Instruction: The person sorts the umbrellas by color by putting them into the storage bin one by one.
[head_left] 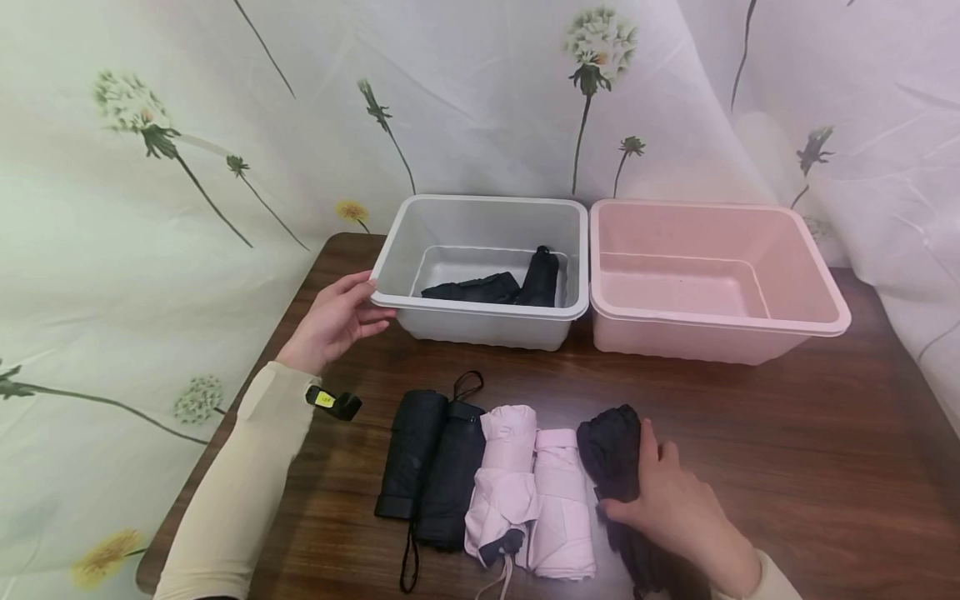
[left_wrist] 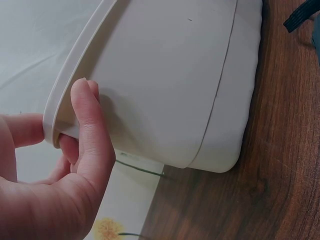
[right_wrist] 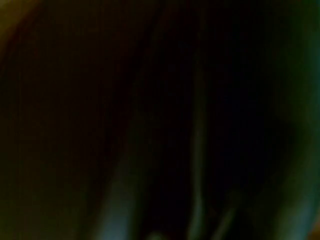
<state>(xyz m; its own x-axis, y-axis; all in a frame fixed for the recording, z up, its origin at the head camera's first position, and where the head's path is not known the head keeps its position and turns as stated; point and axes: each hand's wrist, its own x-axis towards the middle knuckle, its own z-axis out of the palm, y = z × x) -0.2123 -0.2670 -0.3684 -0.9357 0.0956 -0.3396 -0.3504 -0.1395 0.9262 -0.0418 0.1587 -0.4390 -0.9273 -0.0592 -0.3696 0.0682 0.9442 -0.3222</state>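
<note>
At the near left corner of the grey bin (head_left: 487, 325), my left hand (head_left: 337, 321) pinches the rim; the left wrist view shows its fingers (left_wrist: 92, 125) around that lip. My right hand (head_left: 675, 504) grips a black folded umbrella (head_left: 611, 446) at the right end of a row on the table, thumb on one side and fingers on the other. Beside it lie two pale pink folded umbrellas (head_left: 562, 508), then two more black folded umbrellas (head_left: 450, 483). Inside the grey bin are two dark folded umbrellas (head_left: 540, 279). The right wrist view is almost black and blurred.
A pink bin (head_left: 712, 337) stands right against the grey one at the back of the brown wooden table (head_left: 825, 450). Behind them hangs a white cloth (head_left: 480, 108) printed with dandelions. Wrist loops stick out from some of the umbrellas.
</note>
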